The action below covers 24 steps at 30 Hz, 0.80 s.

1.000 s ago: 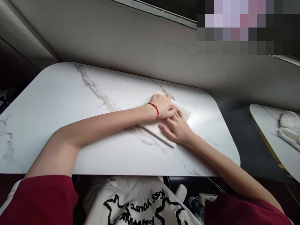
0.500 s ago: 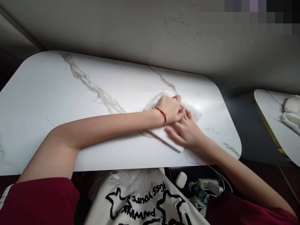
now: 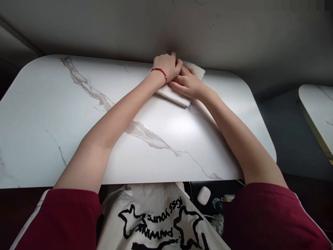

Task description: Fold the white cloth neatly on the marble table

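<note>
A folded white cloth (image 3: 174, 96) lies on the white marble-patterned tabletop (image 3: 161, 166), close to its far edge. On top of it my left hand (image 3: 167, 67), with a red cord bracelet at the wrist, is closed with curled fingers. One fingertip of that hand points at the wall behind. Beside it my right hand (image 3: 187, 83) rests flat on the cloth, fingers stretched forward and touching the left hand. The cloth's right corner and near folded edge show; its middle is hidden under both hands.
A grey wall (image 3: 104, 27) rises right behind the tabletop. Another marbled tabletop (image 3: 318, 107) stands at the right, past a dark gap. Below the near edge are a white rounded case (image 3: 203, 195) and part of a bottle (image 3: 217, 204), near my printed light garment (image 3: 153, 198).
Both hands and the cloth have slid away from me to the tabletop's far edge, and slightly left. My arms are stretched out further. The view has shifted a little.
</note>
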Motion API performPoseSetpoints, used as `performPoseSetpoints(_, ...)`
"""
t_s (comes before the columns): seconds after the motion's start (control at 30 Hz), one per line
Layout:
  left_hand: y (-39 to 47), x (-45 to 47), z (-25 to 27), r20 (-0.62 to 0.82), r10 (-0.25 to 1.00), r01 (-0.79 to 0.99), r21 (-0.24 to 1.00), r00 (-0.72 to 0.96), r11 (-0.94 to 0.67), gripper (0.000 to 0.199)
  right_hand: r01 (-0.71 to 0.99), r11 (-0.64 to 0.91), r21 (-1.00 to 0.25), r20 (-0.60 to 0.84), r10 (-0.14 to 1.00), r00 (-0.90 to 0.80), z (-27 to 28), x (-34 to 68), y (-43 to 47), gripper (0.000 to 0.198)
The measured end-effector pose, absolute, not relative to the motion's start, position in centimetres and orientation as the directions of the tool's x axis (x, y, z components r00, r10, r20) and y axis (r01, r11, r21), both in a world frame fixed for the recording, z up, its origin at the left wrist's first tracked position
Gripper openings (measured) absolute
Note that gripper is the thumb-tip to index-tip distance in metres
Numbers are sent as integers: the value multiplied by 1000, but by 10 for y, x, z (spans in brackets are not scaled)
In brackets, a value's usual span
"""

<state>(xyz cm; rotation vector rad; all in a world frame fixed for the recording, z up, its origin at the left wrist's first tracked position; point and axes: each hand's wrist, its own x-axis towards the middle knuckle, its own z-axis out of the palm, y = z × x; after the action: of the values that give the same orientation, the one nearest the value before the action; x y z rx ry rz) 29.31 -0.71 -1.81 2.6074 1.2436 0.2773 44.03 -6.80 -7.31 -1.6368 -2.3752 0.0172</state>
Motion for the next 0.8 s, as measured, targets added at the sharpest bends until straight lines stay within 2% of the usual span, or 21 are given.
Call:
performPoseSetpoints(0.13, -3, 294, -19, 95, 773, 714, 327, 627, -619, 48, 925, 332, -183, 271, 922, -277, -73, 432, -73, 50)
performPoseSetpoints(0.33, -30, 289, -21, 80, 770, 717, 317, 633, -621, 49, 918, 356, -173, 274, 913, -303, -69, 422, -114, 53)
performPoseSetpoints(0.47, -75, 284, -15, 17, 717, 674, 326, 697, -663, 47, 923, 358, -141, 265, 912, -313, -64, 415, -171, 50)
performPoseSetpoints(0.63, -134, 269, 4, -136, 511, 527, 288, 849, -799, 42, 938, 330, -107, 261, 919, -294, -54, 389, -267, 47)
performPoseSetpoints(0.8, -173, 264, 9, -250, 268, 348, 373, 930, -860, 40, 947, 307, -95, 262, 925, -274, -54, 375, -333, 56)
